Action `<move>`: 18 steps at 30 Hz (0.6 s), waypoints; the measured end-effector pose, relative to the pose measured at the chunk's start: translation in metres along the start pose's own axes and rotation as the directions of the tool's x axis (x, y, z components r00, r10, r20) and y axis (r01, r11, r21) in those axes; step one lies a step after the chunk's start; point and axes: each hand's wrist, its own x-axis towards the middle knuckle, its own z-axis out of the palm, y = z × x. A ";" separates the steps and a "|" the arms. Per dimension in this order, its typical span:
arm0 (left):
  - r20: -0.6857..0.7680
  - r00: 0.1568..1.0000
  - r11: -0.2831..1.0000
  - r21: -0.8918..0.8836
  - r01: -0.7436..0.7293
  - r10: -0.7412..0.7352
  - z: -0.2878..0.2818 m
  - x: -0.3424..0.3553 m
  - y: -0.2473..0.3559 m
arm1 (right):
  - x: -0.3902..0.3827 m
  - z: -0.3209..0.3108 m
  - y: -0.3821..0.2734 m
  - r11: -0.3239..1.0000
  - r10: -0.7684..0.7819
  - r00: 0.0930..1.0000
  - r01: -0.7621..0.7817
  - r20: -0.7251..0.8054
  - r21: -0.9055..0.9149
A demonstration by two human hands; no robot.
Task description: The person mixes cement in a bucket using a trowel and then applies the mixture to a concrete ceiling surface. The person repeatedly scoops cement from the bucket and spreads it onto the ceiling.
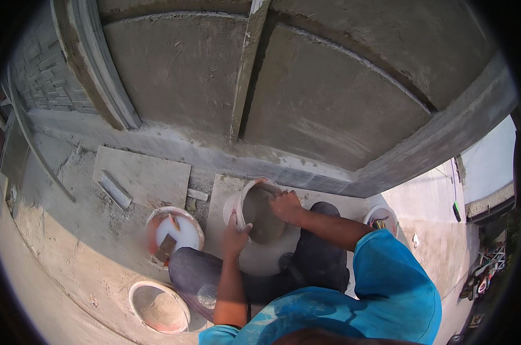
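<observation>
Between my bent knees a tilted bucket (232, 208) with a pale, stained wall holds wet grey mortar (260, 215). My left hand (235, 234) is closed on its near left rim, thumb up along the side. At the right part of the opening my right hand (286, 207) is curled into a fist, its fingers at or just inside the rim. What it grips is hidden; a brownish flat piece (268, 188) shows beside its knuckles, and I cannot tell whether the hand holds it.
Left of my knee stands a bucket (199, 230) of whitish liquid with a tool in it. Nearer is a basin (135, 299) of dry grey powder. Another bucket (394, 218) sits by my right elbow. A board (148, 167) carries a metal channel (116, 190). Ahead rises a plastered wall (329, 103).
</observation>
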 end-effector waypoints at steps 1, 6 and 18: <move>-0.036 0.999 0.999 0.019 -0.039 0.040 0.002 -0.001 -0.005 | -0.005 0.000 -0.006 0.993 0.032 0.988 -0.048 0.150 0.104; -0.086 0.985 0.973 -0.164 -0.159 0.147 0.020 0.020 -0.055 | -0.020 -0.014 -0.020 0.939 -0.023 0.953 -0.083 0.302 0.334; -0.024 0.999 0.947 -0.321 0.026 -0.036 0.005 0.016 -0.045 | -0.018 -0.035 -0.026 0.985 -0.049 0.998 0.043 0.030 0.166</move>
